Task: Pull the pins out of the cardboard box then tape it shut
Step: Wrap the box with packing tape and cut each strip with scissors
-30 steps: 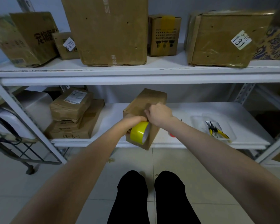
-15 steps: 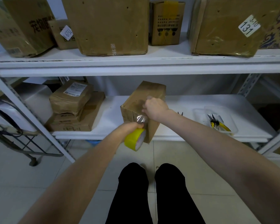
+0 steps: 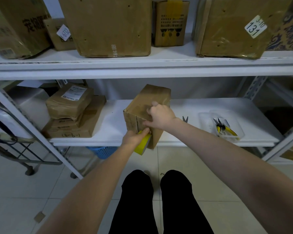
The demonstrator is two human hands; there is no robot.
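Cardboard box (image 3: 152, 95) stands on the lower shelf (image 3: 201, 107), at the person's 12 o'clock. Left hand (image 3: 132, 138) grips the yellow tape roll (image 3: 142, 146) at the box's 6 o'clock; right hand (image 3: 161, 116) presses flat over the top front edge. The strip is best drawn taut along the seam and smoothed by thumb.

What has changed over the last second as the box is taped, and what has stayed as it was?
The left hand, gripping the yellow tape roll, drew it lower down the front face of the cardboard box, to the bottom edge. The right hand stayed pressing the top front edge. The box, scissors and pliers kept their places.
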